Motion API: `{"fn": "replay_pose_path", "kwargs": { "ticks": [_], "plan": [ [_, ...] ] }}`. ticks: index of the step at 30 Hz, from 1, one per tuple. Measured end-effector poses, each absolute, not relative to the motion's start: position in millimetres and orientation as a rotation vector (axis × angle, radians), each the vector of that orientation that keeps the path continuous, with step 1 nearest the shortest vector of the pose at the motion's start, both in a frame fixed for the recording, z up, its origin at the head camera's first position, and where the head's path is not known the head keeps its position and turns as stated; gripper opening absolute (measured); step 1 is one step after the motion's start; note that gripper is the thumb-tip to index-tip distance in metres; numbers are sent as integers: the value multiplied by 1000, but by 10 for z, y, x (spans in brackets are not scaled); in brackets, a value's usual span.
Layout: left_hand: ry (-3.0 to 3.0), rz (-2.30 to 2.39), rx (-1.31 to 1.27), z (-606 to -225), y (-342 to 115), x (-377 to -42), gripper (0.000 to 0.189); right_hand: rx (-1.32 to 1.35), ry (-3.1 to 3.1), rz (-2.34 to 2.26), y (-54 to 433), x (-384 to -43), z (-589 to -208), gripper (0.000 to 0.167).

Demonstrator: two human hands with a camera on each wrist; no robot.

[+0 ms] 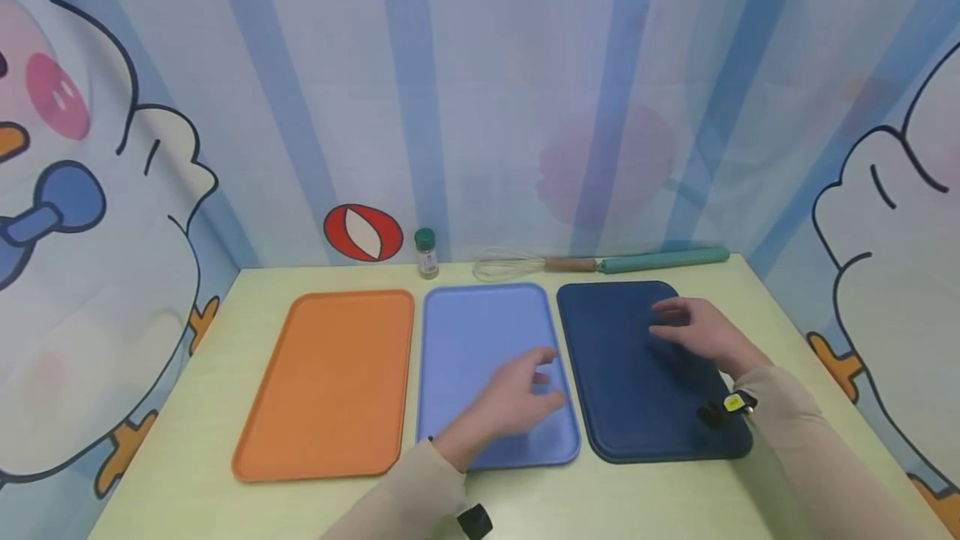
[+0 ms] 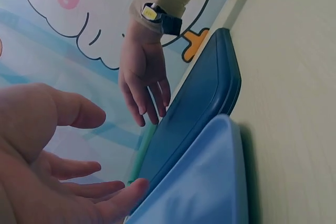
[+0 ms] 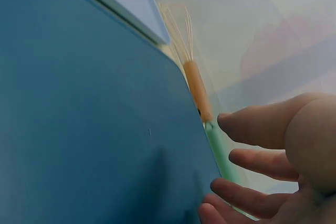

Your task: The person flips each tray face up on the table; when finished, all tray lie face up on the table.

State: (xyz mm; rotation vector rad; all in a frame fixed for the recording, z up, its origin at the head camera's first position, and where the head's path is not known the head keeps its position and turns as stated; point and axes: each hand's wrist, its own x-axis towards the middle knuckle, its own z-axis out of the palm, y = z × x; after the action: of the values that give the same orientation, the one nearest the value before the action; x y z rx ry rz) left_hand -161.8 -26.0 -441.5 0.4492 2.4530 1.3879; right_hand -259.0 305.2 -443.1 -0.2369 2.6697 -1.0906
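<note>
My left hand (image 1: 517, 394) hovers over the light blue tray (image 1: 480, 323), its fingers spread and loosely bent, holding nothing. In the left wrist view, gaps show between the thumb and fingers of the left hand (image 2: 58, 166). Above the dark blue tray (image 1: 615, 390) is my right hand (image 1: 697, 327), also with nothing in it. The right wrist view shows the fingers of this right hand (image 3: 283, 166) apart and relaxed, with a shadow on the tray below. An orange tray (image 1: 330, 390) lies to the left, with neither hand near it.
Along the table's back edge stands a small jar (image 1: 427, 257) with a green cap. A whisk (image 1: 517, 264) with a wooden handle lies to its right, followed by a long teal object (image 1: 663, 260); whether they are joined I cannot tell. A printed curtain (image 1: 495, 107) hangs behind.
</note>
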Motion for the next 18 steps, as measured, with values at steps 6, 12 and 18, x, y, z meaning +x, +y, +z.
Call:
{"fn": "replay_pose_path", "kwargs": {
  "ticks": [6,12,18],
  "plan": [
    [2404,1379,434,-4401,-40,-1595,67,-145,2692,-1131,3220,-2600,-4443,60],
    [2381,1361,423,-4381,120,-1595,72,-50,2717,-1112,3379,-2650,-4487,61],
    [2354,1351,373,-4386,241,-1597,74,8,2690,-1075,3480,-2664,-4550,65]
  ]
}}
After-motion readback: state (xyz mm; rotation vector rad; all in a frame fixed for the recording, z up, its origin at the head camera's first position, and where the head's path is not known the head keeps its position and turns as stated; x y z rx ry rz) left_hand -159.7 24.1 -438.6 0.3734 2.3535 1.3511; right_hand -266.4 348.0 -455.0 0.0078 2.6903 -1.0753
